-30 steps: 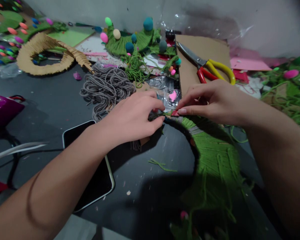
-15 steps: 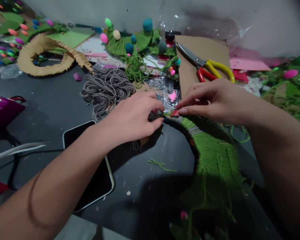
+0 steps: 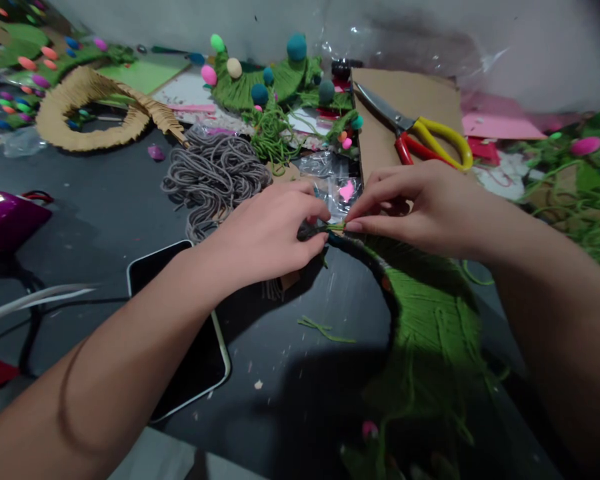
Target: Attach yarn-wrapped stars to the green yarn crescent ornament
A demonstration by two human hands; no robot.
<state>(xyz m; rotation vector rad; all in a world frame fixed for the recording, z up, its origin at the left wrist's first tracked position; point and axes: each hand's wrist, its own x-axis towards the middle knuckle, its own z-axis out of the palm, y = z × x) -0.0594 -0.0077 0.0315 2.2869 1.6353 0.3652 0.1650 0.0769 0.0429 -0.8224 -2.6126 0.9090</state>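
Observation:
My left hand [image 3: 275, 230] is closed, thumb and fingers pinched round dark grey yarn [image 3: 309, 232] beside the tip of a curved piece wrapped in green yarn [image 3: 437, 307]. Just to its right, my right hand [image 3: 410, 203] is closed too, with thumb and forefinger pinching short green strands [image 3: 336, 227] at that tip. The wrapped piece curves down from under my right hand toward the lower right, with loose green ends on it. A pile of grey yarn [image 3: 215, 173] lies behind my left hand.
Scissors [image 3: 405, 123] lie on a cardboard sheet [image 3: 415, 90] behind my right hand. A phone [image 3: 190, 360] sits under my left forearm. At the far left are a tan paper-wrapped ring [image 3: 55, 127] and a purple tool [image 3: 10, 220]. A pompom-covered green wreath [image 3: 257, 87] lies at the back.
My right fingertips have moved slightly left, closer to my left hand. The small red piece seen at them before is now out of sight. My left hand keeps its grip.

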